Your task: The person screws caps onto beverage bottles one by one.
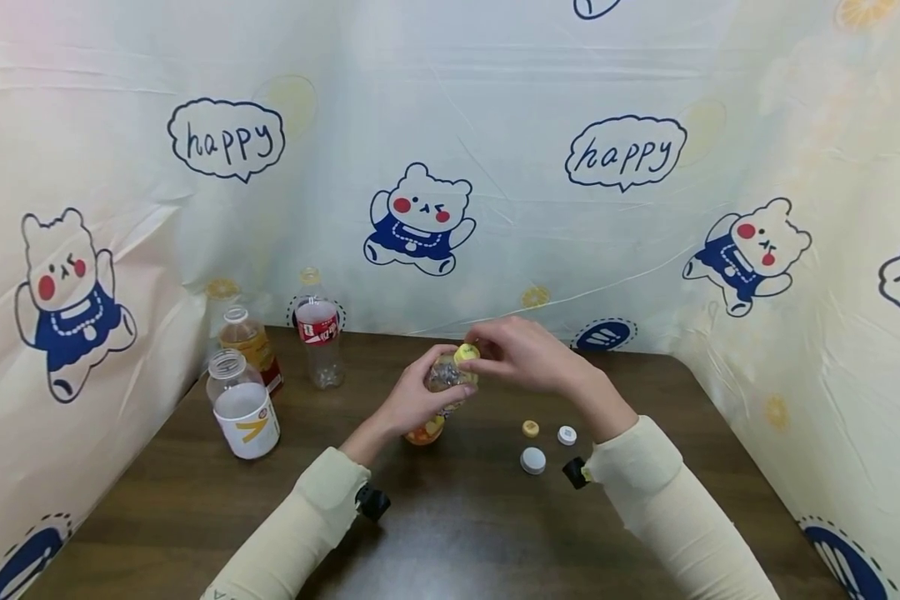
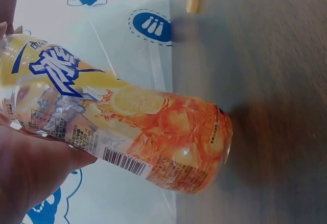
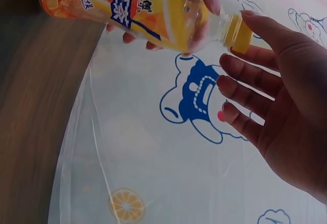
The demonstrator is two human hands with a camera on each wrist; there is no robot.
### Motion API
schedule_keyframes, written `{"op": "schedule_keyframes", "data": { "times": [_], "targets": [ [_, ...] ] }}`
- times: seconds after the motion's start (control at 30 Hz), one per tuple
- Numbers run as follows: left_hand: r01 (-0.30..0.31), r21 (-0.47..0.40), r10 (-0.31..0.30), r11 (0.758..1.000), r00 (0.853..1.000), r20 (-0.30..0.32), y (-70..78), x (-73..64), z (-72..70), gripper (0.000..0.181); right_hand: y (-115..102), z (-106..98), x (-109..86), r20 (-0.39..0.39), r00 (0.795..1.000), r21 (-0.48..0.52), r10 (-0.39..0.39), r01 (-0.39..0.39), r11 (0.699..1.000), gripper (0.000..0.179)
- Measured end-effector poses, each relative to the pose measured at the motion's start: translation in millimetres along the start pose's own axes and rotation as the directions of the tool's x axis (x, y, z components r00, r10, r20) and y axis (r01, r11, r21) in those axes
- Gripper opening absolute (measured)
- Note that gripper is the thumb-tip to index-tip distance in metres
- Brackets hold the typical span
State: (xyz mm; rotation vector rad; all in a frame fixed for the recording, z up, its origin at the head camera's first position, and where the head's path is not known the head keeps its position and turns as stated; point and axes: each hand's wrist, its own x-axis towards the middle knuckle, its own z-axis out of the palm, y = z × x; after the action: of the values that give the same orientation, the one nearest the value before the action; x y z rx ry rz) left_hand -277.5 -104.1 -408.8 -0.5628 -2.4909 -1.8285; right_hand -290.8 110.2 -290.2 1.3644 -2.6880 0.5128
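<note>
Left grip point(image 1: 412, 400) curled round the bottle point(image 2: 168, 137), right grip point(image 1: 523, 357) pinching its yellow cap point(image 3: 241, 34); we judge the bottle light, squeezable, best held below the neck point(image 3: 217, 30).

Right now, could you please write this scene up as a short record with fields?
left hand: grips the yellow-and-orange bottle
right hand: thumb and finger pinch the top cap, yellow, on that bottle's neck
standing bottles, table's left: white-labelled bottle, orange-labelled bottle, red-labelled bottle
loose caps, table's right: yellow cap, small white cap, larger white cap
table: dark brown
</note>
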Motion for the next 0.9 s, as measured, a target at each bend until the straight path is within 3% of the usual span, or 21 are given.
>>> {"op": "schedule_keyframes", "data": {
  "times": [0.4,0.67,0.9],
  "targets": [
    [-0.012,-0.026,0.012,1.0,0.999,-0.036,8.8,12.3,-9.1,0.059,26.2,-5.6,-32.1,-0.017,0.998,-0.015,0.06,-0.061,0.998,0.014],
    [-0.009,-0.038,0.005,0.999,0.996,-0.087,13.0,20.4,-15.5,0.062,55.2,13.7,-61.6,0.021,0.993,-0.007,0.113,-0.113,0.994,0.016],
    [0.011,-0.022,-0.013,1.0,0.991,-0.131,11.8,37.5,-19.7,0.069,85.5,39.5,-80.1,0.094,0.983,0.036,0.158,-0.162,0.986,0.017]
  ]
}}
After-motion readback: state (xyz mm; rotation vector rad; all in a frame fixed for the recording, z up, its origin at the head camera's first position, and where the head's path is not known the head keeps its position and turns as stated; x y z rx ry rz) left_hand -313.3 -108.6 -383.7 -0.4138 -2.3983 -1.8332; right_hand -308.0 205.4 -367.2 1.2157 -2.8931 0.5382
